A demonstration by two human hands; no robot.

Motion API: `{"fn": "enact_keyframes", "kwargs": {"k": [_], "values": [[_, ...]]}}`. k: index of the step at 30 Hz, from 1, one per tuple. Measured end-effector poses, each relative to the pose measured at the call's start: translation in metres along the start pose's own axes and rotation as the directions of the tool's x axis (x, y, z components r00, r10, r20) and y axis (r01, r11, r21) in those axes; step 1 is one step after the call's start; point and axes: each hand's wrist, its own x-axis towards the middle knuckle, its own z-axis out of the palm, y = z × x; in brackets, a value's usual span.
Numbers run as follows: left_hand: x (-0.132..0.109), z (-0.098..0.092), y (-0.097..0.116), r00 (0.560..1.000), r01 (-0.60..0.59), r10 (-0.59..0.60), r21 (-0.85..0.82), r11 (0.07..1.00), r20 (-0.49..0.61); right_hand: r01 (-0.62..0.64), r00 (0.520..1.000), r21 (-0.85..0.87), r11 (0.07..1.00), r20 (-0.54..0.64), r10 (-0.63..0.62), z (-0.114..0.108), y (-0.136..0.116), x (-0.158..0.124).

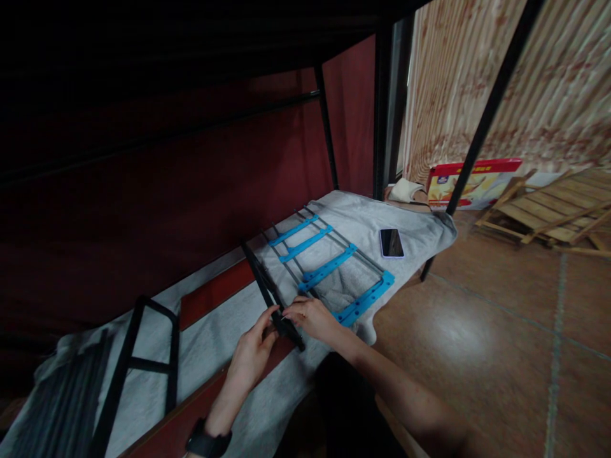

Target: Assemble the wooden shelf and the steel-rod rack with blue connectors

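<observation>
While blue brackets [306,244] lie nearby, both hands [251,353] together, seemingly pinched on a black bar [260,277]

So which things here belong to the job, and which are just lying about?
Probably the job:
black bars, at the left hand and right hand
blue brackets, close by

Probably just lying about:
phone
red-and-yellow box
slatted wooden piece

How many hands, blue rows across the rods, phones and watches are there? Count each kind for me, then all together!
Hands: 2 (left hand, right hand)
Blue rows: 4
Phone: 1
Black watch: 1
Total: 8
</observation>
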Motion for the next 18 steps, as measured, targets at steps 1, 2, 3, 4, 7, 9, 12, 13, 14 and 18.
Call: {"fn": "enact_keyframes", "kwargs": {"k": [1, 2, 3, 4, 7, 9, 12, 13, 14, 18], "values": [[-0.0002, 0.0, 0.0008, 1.0, 0.005, -0.005, -0.004, 1.0, 0.0, -0.023, 1.0, 0.05, 0.998, 0.018, 0.022, 0.0001, -0.0002, 0.0007], [-0.0004, 0.0002, 0.0016, 1.0, 0.008, -0.008, -0.013, 1.0, -0.001, -0.05, 0.998, 0.099, 0.994, 0.036, 0.047, 0.0004, -0.0001, 0.0014], [-0.0008, 0.0003, 0.0024, 1.0, 0.01, -0.01, -0.023, 1.0, -0.003, -0.083, 0.996, 0.144, 0.986, 0.055, 0.076, 0.001, 0.0002, 0.0023], [-0.0012, 0.0003, 0.0032, 1.0, 0.011, -0.011, -0.033, 0.999, -0.008, -0.117, 0.992, 0.182, 0.976, 0.074, 0.105, 0.0019, 0.0008, 0.0033], [-0.0029, -0.0005, 0.0054, 0.999, 0.013, -0.015, -0.056, 0.998, -0.032, -0.188, 0.979, 0.232, 0.954, 0.122, 0.163, 0.0056, 0.0022, 0.0061], [-0.0034, -0.0015, 0.0059, 0.999, 0.011, -0.014, -0.064, 0.998, -0.043, -0.201, 0.977, 0.24, 0.95, 0.125, 0.175, 0.0073, 0.0015, 0.0067], [-0.0025, -0.0027, 0.0047, 0.999, -0.002, -0.001, -0.073, 0.997, -0.038, -0.217, 0.974, 0.264, 0.94, 0.12, 0.191, 0.0082, -0.0013, 0.0052], [-0.002, -0.0029, 0.0039, 0.999, -0.009, 0.006, -0.074, 0.997, -0.036, -0.233, 0.971, 0.276, 0.932, 0.119, 0.207, 0.0084, -0.0021, 0.0044], [-0.0014, -0.0028, 0.003, 0.999, -0.013, 0.01, -0.072, 0.997, -0.036, -0.249, 0.968, 0.283, 0.926, 0.114, 0.226, 0.0087, -0.0028, 0.0037], [-0.0003, -0.0013, 0.0004, 0.998, -0.019, 0.015, -0.057, 0.998, -0.062, -0.256, 0.966, 0.257, 0.932, 0.088, 0.242, 0.01, -0.0043, 0.0036]]}}
